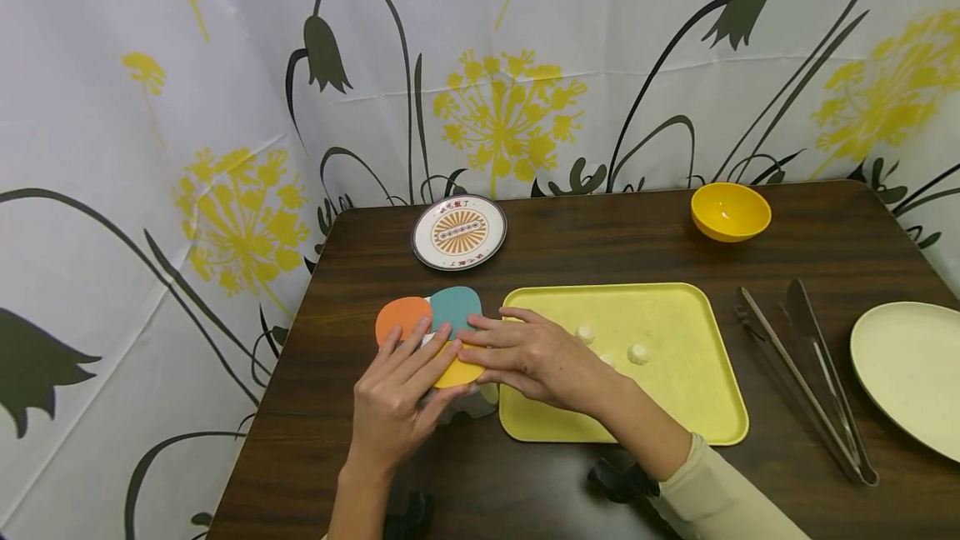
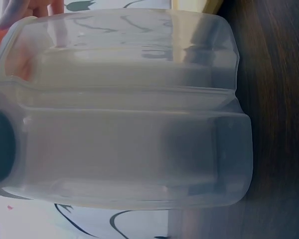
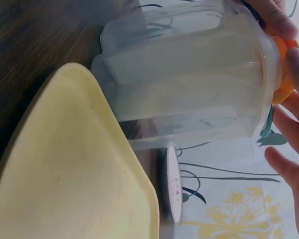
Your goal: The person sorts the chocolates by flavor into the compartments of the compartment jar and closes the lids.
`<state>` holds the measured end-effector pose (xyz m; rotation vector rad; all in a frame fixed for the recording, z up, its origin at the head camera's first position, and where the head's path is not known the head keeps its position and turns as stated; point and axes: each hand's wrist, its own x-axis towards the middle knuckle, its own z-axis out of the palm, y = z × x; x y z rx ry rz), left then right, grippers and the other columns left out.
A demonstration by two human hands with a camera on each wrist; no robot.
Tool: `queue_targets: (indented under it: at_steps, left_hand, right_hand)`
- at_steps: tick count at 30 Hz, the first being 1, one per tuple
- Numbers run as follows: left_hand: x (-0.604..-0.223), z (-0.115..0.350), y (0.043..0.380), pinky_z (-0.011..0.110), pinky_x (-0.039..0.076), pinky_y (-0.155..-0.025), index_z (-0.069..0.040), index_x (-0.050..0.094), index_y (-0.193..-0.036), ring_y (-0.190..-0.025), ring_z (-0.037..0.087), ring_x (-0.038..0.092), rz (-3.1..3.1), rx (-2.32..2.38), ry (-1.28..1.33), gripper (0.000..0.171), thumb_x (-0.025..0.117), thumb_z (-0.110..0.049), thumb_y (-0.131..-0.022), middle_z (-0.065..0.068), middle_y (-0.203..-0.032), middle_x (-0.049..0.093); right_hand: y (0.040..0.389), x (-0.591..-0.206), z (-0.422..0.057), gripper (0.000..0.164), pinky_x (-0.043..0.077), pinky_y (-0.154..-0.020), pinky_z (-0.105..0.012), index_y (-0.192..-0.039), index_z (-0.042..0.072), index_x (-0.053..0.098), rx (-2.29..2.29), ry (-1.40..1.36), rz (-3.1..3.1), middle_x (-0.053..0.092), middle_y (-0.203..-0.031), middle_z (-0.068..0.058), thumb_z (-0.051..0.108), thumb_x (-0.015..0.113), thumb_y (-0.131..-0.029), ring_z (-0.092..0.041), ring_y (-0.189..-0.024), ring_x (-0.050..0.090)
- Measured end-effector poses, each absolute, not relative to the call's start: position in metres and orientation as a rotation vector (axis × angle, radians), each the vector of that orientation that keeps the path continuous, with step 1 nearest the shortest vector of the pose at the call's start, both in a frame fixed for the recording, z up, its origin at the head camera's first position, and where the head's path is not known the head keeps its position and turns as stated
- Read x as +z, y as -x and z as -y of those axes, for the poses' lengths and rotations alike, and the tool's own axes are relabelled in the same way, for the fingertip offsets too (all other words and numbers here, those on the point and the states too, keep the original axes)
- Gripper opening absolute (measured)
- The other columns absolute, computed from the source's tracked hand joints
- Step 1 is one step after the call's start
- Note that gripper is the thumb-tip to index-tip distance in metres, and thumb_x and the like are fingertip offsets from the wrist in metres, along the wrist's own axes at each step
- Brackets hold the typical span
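Note:
A tall translucent plastic container [image 2: 114, 149] with several rounded compartments stands on the table, left of a yellow tray [image 1: 682, 394]. Its top carries an orange lid [image 1: 399, 317], a teal lid [image 1: 456, 309] and a yellow lid [image 1: 457, 373]. My left hand [image 1: 397, 394] rests over the top from the near left, fingers extended across the yellow lid. From the right, my right hand [image 1: 543, 354] lays its extended fingers on the same lid, fingertips close to the left ones. Pale contents show faintly through the container walls in the right wrist view.
Several small white lumps [image 1: 637, 354] lie on the tray. A patterned plate [image 1: 460, 232] sits behind the container, a yellow bowl [image 1: 731, 212] at the back right. Metal tongs [image 1: 806, 398], a knife [image 1: 804, 315] and a cream plate [image 1: 911, 369] are at right.

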<state>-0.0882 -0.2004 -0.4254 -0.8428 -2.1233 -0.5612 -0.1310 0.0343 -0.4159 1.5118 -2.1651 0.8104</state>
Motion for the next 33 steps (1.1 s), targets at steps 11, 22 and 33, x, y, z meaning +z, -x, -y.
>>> queue_targets:
  at_steps: [11,22,33]
  left_hand:
    - [-0.424,0.198,0.090,0.061,0.047,-0.091,-0.006,0.068,-0.123,-0.111,0.033,0.065,2.106,-0.563,0.835,0.047,0.041,-0.039,-0.104,0.007,-0.120,0.069]
    - [-0.423,0.198,0.089,0.060,0.048,-0.090,-0.006,0.067,-0.124,-0.109,0.031,0.066,2.133,-0.618,0.775,0.041,0.041,-0.032,-0.105,0.005,-0.120,0.069]
    - [-0.424,0.197,0.090,0.060,0.048,-0.090,-0.006,0.068,-0.123,-0.108,0.031,0.066,2.121,-0.637,0.766,0.040,0.042,-0.031,-0.104,0.005,-0.119,0.069]
  right_hand:
    - [0.128,-0.416,-0.037,0.047,0.040,-0.107,-0.038,-0.142,0.009,0.053,0.912,-1.466,2.206,0.053,-0.143,-0.003,0.005,0.060,-0.095,-0.018,-0.132,0.048]
    - [0.120,-0.417,-0.072,0.054,0.045,-0.102,-0.039,-0.143,0.015,0.053,1.024,-1.233,2.414,0.049,-0.147,-0.001,0.016,0.070,-0.091,-0.018,-0.131,0.049]
    - [0.101,-0.431,-0.145,0.050,0.049,-0.089,-0.049,-0.135,0.014,0.062,0.934,-0.640,2.560,0.057,-0.139,-0.003,0.016,0.075,-0.087,-0.027,-0.122,0.056]
